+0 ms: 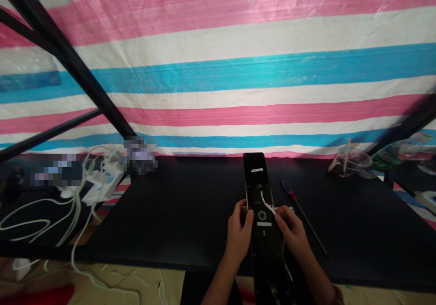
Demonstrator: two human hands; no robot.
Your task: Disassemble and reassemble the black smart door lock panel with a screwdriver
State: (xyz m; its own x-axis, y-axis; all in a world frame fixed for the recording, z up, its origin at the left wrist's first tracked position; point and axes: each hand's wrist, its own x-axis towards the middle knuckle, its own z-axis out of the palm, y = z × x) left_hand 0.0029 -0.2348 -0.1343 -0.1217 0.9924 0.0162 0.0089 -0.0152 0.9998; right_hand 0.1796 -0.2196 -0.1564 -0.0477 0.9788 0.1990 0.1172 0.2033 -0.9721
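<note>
A long black panel (267, 246) stretches from the table toward my body, with small screws, white labels and a round fitting (262, 215) on its upward face. It looks like the back plate of a door lock, though I cannot be sure of its kind. My left hand (238, 232) grips the panel's left edge, thumb on top and fingers partly hidden beneath. Over at the right edge, my right hand (293, 233) is closed, thumb and fingers pinching a white cable (267, 204) that comes out of the panel. Its fingertips are partly hidden.
On the black table (184, 214), a screwdriver (303, 214) with a purple handle lies right of the panel. A clear plastic cup (354, 162) with a straw stands at the back right. White cables and a power strip (104, 184) crowd the left. Striped sheeting (218, 78) hangs behind.
</note>
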